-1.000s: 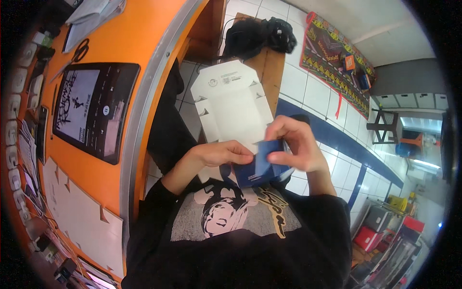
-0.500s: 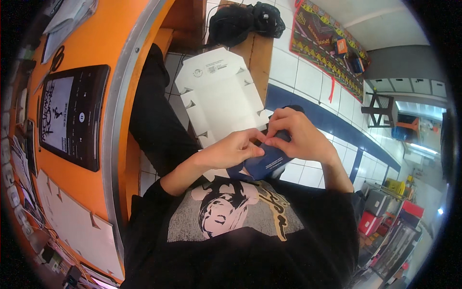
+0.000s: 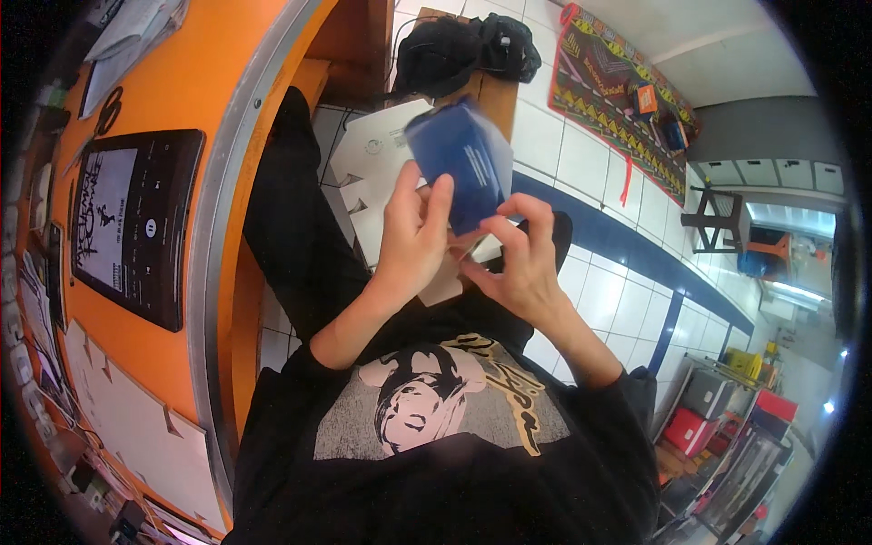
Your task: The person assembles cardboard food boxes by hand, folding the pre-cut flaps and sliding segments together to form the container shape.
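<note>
Biggest, from where I'm standing, is the orange desk (image 3: 218,82) over at nine o'clock, with a notched white sheet (image 3: 136,418) lying flat on it toward eight. Next comes the white carton (image 3: 363,168) at eleven o'clock, spread out with its flaps unfolded: to my eye, none of its folding is done. The blue item covers part of it, so I can't vouch for what may lie in it.

Two dark bags (image 3: 436,59) sit at twelve, on the wooden bench (image 3: 502,98), and a red case (image 3: 690,431) stands on the rack side at four; whatever they hold is hidden.

The blue box (image 3: 459,159) is up at twelve o'clock, raised in front of the carton and leaning toward eleven. It's blurred, but a broad face and a paler side meet at an edge, so I'd judge its shaping well along, with the six-o'clock end perhaps left to settle. Its contents, if any, don't show.

The left hand (image 3: 411,238) is curled round the box's lower left, thumb on its face. The right hand (image 3: 522,263) is bent toward a pinch at the lower end; whether it has closed on a flap, I can't tell.
</note>
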{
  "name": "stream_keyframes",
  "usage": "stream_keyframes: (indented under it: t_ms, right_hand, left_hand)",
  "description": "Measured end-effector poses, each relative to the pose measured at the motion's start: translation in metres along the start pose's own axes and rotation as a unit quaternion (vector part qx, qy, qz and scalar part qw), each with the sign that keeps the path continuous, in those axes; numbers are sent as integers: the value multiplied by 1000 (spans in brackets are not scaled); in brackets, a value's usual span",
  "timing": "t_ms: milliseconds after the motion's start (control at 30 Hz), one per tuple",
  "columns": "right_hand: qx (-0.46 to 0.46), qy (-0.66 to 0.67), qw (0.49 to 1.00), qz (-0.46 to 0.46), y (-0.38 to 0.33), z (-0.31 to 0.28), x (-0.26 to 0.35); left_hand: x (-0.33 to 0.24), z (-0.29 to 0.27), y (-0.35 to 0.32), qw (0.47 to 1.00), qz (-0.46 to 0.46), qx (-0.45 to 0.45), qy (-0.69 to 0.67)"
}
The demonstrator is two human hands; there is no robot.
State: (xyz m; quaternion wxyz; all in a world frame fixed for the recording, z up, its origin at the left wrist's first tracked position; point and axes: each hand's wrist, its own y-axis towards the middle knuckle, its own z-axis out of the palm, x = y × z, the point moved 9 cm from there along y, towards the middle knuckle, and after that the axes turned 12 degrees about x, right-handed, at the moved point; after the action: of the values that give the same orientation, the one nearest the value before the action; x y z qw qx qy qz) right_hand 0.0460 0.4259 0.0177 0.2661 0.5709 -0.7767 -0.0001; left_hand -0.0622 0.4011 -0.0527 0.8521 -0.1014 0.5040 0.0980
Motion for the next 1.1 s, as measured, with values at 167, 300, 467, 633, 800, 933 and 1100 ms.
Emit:
stream_keyframes:
  t_ms: [167, 300, 467, 633, 800, 933, 1100]
  right_hand:
    - [-158, 76, 977, -123, -14, -36, 7]
    - [-99, -93, 986, -95, 14, -43, 27]
    - [9, -40, 990, -132, 15, -37, 23]
    - [19, -17, 991, -132, 14, -41, 20]
    - [-81, 38, 995, -44, 10, -36, 6]
    - [-112, 101, 984, 93, 8, -46, -20]
    - [-21, 238, 951, 196, -10, -11, -50]
  left_hand:
    - [-14, -4, 2, 992, 70, -24, -97]
    - [-17, 11, -10, 991, 129, 20, -25]
    - [-29, 7, -14, 981, 146, 67, 107]
    - [-21, 13, -17, 971, 165, 39, 167]
    - [1, 19, -20, 953, 155, 61, 252]
    - [-8, 21, -25, 943, 222, 43, 245]
    - [-7, 42, -26, 947, 191, 157, 203]
